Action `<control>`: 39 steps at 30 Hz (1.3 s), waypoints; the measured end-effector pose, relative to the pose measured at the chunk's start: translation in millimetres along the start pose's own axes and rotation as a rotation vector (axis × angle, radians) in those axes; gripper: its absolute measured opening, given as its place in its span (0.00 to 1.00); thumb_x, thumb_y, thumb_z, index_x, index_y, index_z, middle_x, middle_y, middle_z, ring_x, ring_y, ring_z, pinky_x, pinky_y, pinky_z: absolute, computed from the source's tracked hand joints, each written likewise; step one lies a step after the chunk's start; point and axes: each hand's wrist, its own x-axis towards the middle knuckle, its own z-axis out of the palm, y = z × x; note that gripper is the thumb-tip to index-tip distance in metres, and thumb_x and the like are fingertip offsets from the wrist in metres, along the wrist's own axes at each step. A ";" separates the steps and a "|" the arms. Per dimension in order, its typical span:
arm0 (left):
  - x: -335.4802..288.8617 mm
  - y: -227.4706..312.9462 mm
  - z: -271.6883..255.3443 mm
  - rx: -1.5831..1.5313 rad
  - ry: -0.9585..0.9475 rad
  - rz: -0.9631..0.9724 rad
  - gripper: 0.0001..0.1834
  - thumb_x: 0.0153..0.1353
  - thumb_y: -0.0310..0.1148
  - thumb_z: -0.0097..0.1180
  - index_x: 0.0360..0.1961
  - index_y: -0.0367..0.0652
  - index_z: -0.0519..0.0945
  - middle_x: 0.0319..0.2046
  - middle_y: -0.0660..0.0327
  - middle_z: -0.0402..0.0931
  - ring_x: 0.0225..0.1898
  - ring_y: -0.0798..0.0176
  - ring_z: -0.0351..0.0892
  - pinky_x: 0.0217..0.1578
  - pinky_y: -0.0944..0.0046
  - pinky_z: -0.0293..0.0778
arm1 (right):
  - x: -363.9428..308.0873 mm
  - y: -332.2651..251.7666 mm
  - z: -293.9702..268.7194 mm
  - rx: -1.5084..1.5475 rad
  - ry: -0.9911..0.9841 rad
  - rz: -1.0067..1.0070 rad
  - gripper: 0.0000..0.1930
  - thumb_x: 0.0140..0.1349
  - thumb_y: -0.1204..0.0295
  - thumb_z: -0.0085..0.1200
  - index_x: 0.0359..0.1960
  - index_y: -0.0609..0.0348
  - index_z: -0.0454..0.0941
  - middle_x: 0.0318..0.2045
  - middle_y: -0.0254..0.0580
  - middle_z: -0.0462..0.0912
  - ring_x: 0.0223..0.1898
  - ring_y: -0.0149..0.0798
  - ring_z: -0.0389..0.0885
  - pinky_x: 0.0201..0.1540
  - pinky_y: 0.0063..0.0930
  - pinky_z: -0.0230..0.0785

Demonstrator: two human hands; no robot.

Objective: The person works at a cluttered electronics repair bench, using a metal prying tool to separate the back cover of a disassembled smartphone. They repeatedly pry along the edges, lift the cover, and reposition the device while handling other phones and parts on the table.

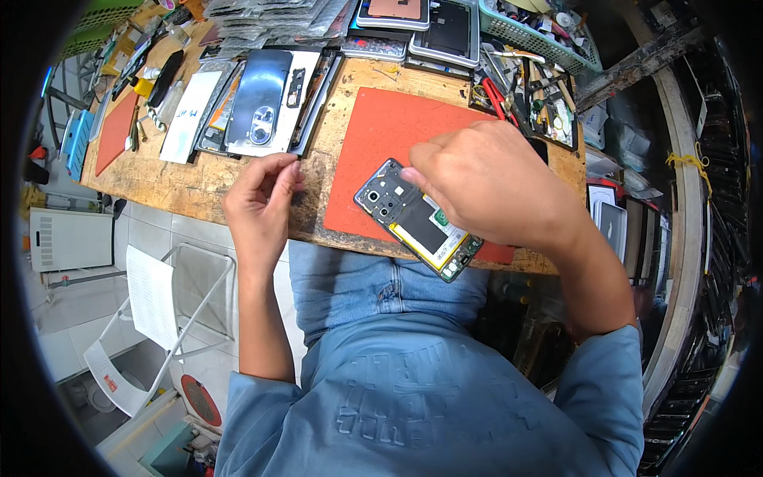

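Head view: I see an opened phone [420,224] crossing the desk [199,183] edge, tiled floor [151,226] at frame left; left grip [261,199] together, right grip [489,179] I cannot tell.

Mat [389,127]: on the counter [191,187], before me.
Phone [421,222]: across the mat's near edge, partly beneath my right grip [489,179].
My left grip [261,199]: over the counter's near edge, left of the mat.
Phone cover [262,87]: beyond my left grip, atop other phone parts.
Tools [494,97]: beyond my right grip.
Basket [520,38]: behind the tools.
Chair [151,294]: on the floor [151,216], to my left.
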 end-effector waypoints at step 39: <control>16.9 72.9 86.5 0.791 -0.684 0.571 0.06 0.60 0.29 0.69 0.38 0.41 0.88 0.36 0.55 0.84 0.41 0.48 0.82 0.45 0.49 0.73 | -5.2 43.2 35.4 0.533 0.283 -0.259 0.12 0.64 0.84 0.55 0.49 0.67 0.76 0.40 0.61 0.83 0.47 0.66 0.84 0.51 0.55 0.76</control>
